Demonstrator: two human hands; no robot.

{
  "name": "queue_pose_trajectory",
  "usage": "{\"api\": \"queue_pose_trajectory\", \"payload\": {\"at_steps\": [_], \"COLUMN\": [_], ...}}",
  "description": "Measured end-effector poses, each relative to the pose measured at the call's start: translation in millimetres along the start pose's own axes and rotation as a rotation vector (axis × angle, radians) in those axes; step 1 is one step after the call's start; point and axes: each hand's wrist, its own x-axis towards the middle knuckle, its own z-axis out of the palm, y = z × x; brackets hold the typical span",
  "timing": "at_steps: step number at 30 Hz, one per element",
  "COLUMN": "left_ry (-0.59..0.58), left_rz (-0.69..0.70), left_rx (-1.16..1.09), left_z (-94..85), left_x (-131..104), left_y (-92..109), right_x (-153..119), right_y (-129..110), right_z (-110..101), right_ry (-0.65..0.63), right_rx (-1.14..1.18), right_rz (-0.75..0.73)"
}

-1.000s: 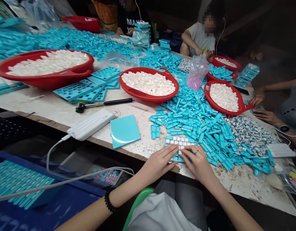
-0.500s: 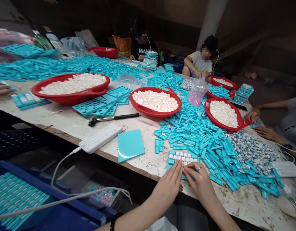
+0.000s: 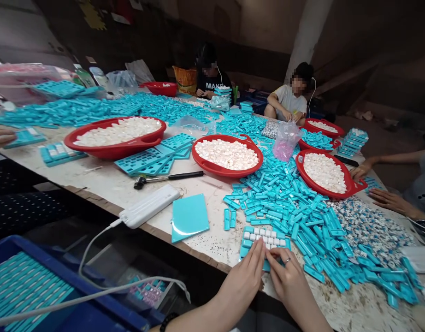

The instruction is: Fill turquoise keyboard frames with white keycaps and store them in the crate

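Note:
A small teal tray (image 3: 245, 252) lies near the table's front edge, with rows of white key-like caps (image 3: 266, 233) and a few teal ones set in it. My left hand (image 3: 243, 273) rests over its near part, its fingers pressed together and pointing away from me. Beside it my right hand (image 3: 286, 275), with a ring on one finger, pinches at the same spot, fingertips almost touching the left ones. Whatever sits between the fingertips is hidden. The lower rows of the tray are covered by both hands.
Loose teal bars (image 3: 288, 203) heap behind and right of the tray. Red baskets (image 3: 198, 163) hold white caps. A hammer (image 3: 171, 176), a white power strip (image 3: 148, 208) and a teal square plate (image 3: 191, 216) lie leftward. A blue crate (image 3: 105, 290) stands below. Co-workers sit around the table.
The camera has tilted up slightly, so the scene sits lower in the picture. Both hands stay at the near part of the tray, with only slight finger movement.

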Motion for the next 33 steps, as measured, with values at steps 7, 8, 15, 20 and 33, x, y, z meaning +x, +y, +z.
{"api": "queue_pose_trajectory", "payload": {"at_steps": [7, 8, 15, 20, 33], "left_ry": [0.032, 0.038, 0.055, 0.059, 0.012], "left_rz": [-0.026, -0.021, 0.091, 0.1, 0.093], "left_rx": [0.045, 0.048, 0.061, 0.07, 0.011], "left_z": [4.6, 5.4, 5.2, 3.3, 11.6], "left_x": [1, 1, 2, 0, -8], "left_y": [10, 11, 2, 2, -1], "right_x": [-4, -5, -8, -4, -6], "right_y": [-5, -7, -13, -13, -16], "right_z": [2, 4, 4, 1, -13], "right_ry": [-0.023, -0.017, 0.004, 0.003, -0.16], "right_rx": [0.039, 0.039, 0.043, 0.018, 0.015], "right_rz": [0.074, 0.086, 0.07, 0.033, 0.052]}}
